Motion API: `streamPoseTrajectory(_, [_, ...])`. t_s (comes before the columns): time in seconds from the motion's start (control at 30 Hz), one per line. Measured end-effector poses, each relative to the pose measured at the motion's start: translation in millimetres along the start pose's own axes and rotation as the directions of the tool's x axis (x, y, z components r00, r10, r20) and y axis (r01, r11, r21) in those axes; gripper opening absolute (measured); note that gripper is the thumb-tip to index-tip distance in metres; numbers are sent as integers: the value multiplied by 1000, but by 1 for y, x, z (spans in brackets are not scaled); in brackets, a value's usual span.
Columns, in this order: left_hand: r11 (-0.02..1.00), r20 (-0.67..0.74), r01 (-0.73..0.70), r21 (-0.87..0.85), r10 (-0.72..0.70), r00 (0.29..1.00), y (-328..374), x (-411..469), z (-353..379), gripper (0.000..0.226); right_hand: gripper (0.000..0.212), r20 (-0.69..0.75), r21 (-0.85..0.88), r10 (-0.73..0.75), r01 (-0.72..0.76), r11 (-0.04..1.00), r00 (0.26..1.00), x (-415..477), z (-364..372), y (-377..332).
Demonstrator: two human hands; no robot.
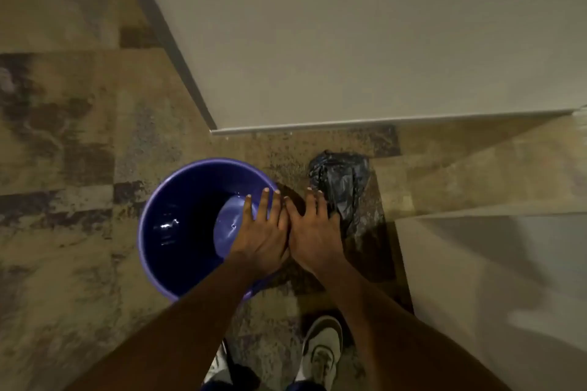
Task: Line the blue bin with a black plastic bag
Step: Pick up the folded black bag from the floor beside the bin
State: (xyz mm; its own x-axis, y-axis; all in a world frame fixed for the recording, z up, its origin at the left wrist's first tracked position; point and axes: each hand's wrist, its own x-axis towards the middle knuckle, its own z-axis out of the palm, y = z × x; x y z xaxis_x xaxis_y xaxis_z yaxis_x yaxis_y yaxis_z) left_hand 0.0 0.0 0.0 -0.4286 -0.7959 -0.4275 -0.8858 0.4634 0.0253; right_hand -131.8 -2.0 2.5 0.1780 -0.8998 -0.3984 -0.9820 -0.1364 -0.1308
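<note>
- Black crumpled plastic bag [341, 182] is seen lying on the tiled floor [79, 143], just right of the round blue plastic bin [158, 232]; light, floppy, probably slippery, best pinched at a loose edge.
- Left hand [263, 232] and right hand [313, 228] are both spread flat, nothing gripped; the right one is held over the bag's near edge.
- Counted: one bag, one bin, two hands.
</note>
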Motion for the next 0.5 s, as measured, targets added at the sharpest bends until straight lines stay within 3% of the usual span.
streamPoseTrajectory(0.07, [999,56,34,-13,-33,998,7,3,19,78,57,13,29,-28,27,999,1000,3,27,7])
streamPoseTrajectory(0.2, [999,12,26,-46,-25,1000,9,1,51,74,56,-13,126,-96,96,987,995,2,74,21])
streamPoseTrajectory(0.33, [997,-73,-14,-73,8,997,10,8,49,71,52,-218,290,-95,157,944,971,8,96,40])
streamPoseTrajectory(0.4, [996,-125,-20,-91,8,992,10,11,48,71,48,-267,355,43,57,933,963,17,110,56])
streamPoseTrajectory(0.5, [993,-204,-29,-112,6,979,11,15,49,70,42,-82,264,337,-305,915,938,37,134,86])
